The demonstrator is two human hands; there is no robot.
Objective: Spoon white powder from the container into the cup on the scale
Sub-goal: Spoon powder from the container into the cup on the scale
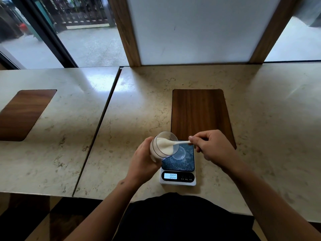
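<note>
My left hand [142, 159] grips a clear container [163, 145] of white powder, tilted with its mouth toward the right, above the left edge of the scale [178, 171]. My right hand [212, 146] pinches the handle of a white spoon [175, 143] whose bowl is inside the container, in the powder. A small clear cup [179, 153] stands on the scale's dark platform, partly hidden behind the container. The scale's lit display reads 0.00.
The scale sits near the front edge of a marble counter [139, 110]. A dark wooden inlay panel [199, 113] lies just behind the scale, another wooden inlay [22, 113] on the left slab. A gap [104, 119] separates the two slabs.
</note>
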